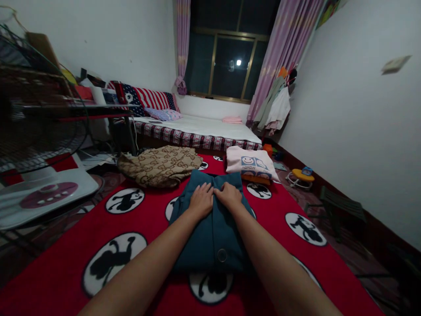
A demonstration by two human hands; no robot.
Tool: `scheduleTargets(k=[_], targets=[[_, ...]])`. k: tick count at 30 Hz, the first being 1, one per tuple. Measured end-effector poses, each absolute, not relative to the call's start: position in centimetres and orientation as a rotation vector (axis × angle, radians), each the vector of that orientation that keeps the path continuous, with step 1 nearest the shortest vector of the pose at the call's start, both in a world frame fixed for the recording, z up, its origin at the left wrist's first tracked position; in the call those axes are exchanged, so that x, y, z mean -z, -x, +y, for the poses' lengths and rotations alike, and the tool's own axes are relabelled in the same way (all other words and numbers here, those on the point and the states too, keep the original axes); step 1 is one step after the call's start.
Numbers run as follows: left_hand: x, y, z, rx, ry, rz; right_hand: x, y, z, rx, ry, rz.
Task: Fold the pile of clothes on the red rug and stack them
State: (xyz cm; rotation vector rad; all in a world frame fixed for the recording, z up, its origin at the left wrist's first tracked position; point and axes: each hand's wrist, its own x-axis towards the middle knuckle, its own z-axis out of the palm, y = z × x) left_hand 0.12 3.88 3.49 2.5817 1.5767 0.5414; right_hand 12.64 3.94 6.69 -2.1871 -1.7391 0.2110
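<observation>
A folded teal coat (pixel 210 245) with one large dark button near its lower edge lies on the red blanket in front of me. My left hand (pixel 202 202) rests palm down on its upper part, fingers stretched out. Beside it, my right hand (pixel 228 196) has curled fingers and thumb closed at the coat's front edge by the middle seam. Beyond the coat to the left is a bunched brown patterned cloth (pixel 161 164). A pink printed garment (pixel 250 162) lies folded at the far right, on top of something orange-brown.
The red blanket (pixel 158 267) has white circles with black figures. A fan (pixel 39 114) and a white plastic seat (pixel 49 197) stand at left. Behind is a bed (pixel 204 125) below a window. At right are a small yellow stool (pixel 301 175) and a dark folding chair (pixel 342 206).
</observation>
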Motion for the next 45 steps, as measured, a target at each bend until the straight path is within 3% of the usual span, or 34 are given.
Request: scheduleTargets(k=[7, 11, 19, 21, 24, 27, 32, 39, 45], targets=[[-2.4, -0.5, 3.5, -0.583, -2.606, 1.638, -3.3, -13.1, 3.7, -0.064, 1.652, -1.383], [-2.4, -0.4, 3.8, -0.635, -2.601, 1.577, -2.5, -13.3, 4.6, -0.162, 1.426, -1.574], [-3.5, 1.3, 3.9, -1.374, -2.125, 1.527, -3.6, -14.0, 5.2, -0.526, 1.437, -1.962], [-3.4, 1.2, 3.7, -1.199, -2.243, 1.539, -4.6, -14.8, 4.2, -0.529, 1.425, -1.946], [-3.0, 0.7, 3.5, -0.868, -2.372, 1.653, -5.4, -16.0, 2.9, -0.249, 1.491, -1.955], [-2.6, 0.3, 3.9, -0.757, -2.405, 1.7, -4.4, -16.7, 2.7, -0.042, 1.678, -2.098], [-2.3, 0.3, 4.6, -0.646, -2.395, 1.715, -1.9, -16.6, 4.1, -0.062, 1.943, -2.249], [-3.2, 0.7, 4.5, -0.381, -2.418, 1.621, -3.0, -15.7, 3.6, -0.131, 2.042, -2.248], [-4.1, 2.9, 0.5, -0.213, -2.513, 1.379, -3.7, -16.5, -2.4, -0.17, 1.892, -2.436]])
